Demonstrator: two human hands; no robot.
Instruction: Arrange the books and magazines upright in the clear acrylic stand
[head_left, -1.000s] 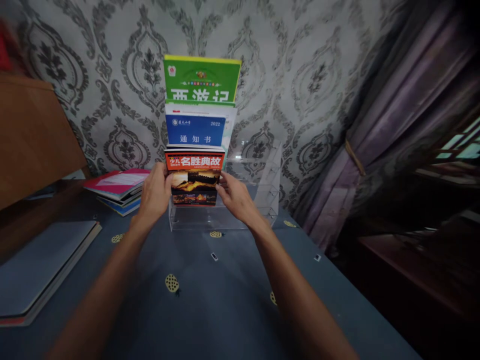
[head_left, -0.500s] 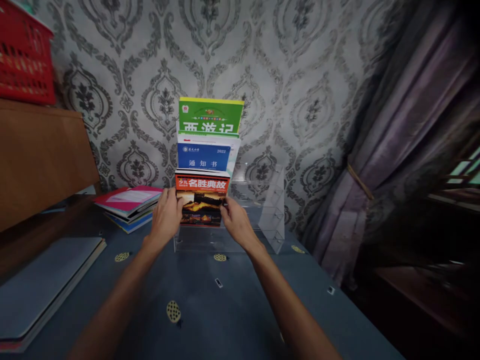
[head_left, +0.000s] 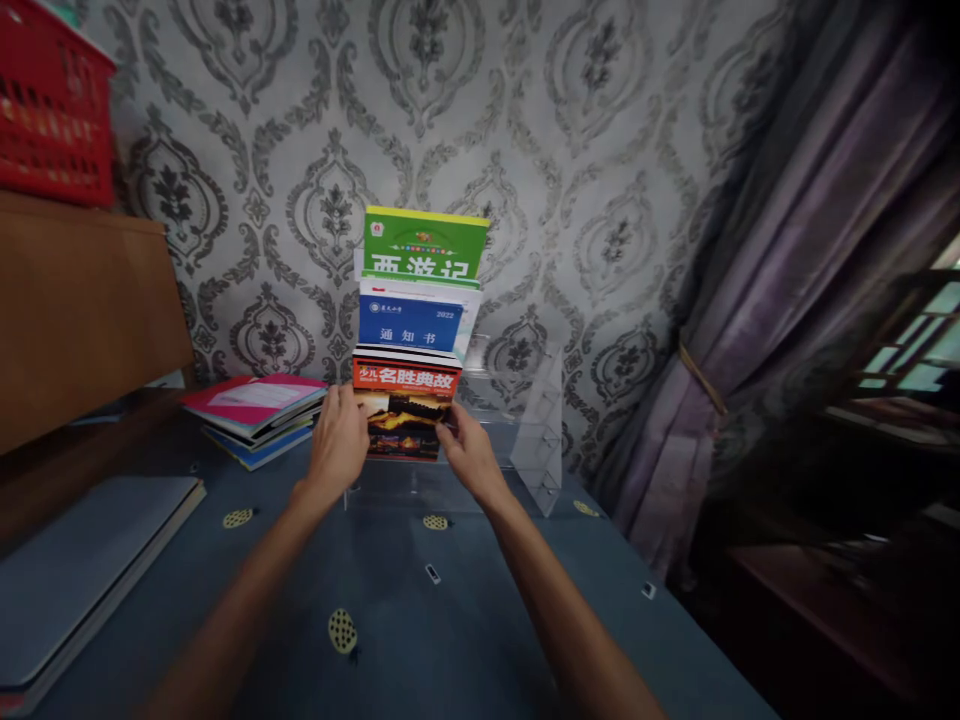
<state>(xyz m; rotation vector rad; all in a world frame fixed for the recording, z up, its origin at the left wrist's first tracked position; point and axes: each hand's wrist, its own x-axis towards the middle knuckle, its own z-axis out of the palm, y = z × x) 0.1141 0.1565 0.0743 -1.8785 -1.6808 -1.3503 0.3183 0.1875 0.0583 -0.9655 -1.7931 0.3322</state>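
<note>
A book with a red title band and a dark golden photo cover (head_left: 409,408) stands upright at the front of a clear tiered rack (head_left: 538,440). My left hand (head_left: 341,435) grips its left edge, thumb on the cover. On the opposite edge, my right hand (head_left: 466,448) holds it with the thumb in front. The fingers behind the book are hidden. Rising behind it on higher tiers are a blue-and-white booklet (head_left: 409,322) marked 2022 and a green book (head_left: 426,243) with a yellow top strip. Other page edges show between them.
To the left lies a pile of books and folders (head_left: 259,400) with a pink one on top. Nearer is a large grey-blue book (head_left: 90,560). A red basket (head_left: 56,120) rests on a brown box-like piece (head_left: 82,310). A tied curtain (head_left: 690,430) hangs at right.
The camera view has shifted slightly. Both hands stay on the red-banded book, which sits at about the same spot in the rack.
</note>
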